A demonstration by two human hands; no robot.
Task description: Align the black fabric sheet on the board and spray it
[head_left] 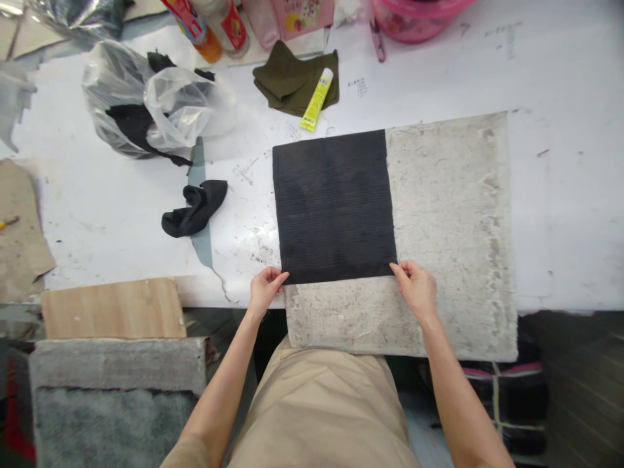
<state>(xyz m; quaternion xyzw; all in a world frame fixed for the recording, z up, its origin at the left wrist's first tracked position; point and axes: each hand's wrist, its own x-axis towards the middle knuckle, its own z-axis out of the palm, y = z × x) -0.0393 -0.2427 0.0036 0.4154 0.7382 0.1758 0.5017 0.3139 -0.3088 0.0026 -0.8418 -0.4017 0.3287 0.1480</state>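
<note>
A square sheet of black ribbed fabric [335, 207] lies flat on a worn, pale grey board [451, 227]. My left hand [267, 287] pinches the sheet's near left corner between thumb and forefinger. At the near right corner, my right hand [414, 285] has the same kind of pinch on the fabric. The board juts over the table's front edge toward my body. Left of the sheet, a crumpled strip of black fabric [195, 208] rests on the table.
A clear plastic bag [121, 97] with black scraps stands at the back left. Behind the board are olive fabric pieces [280, 78], a yellow tube [316, 101], bottles [229, 32] and a pink basin [414, 19]. A wooden board [114, 309] sits at the front left.
</note>
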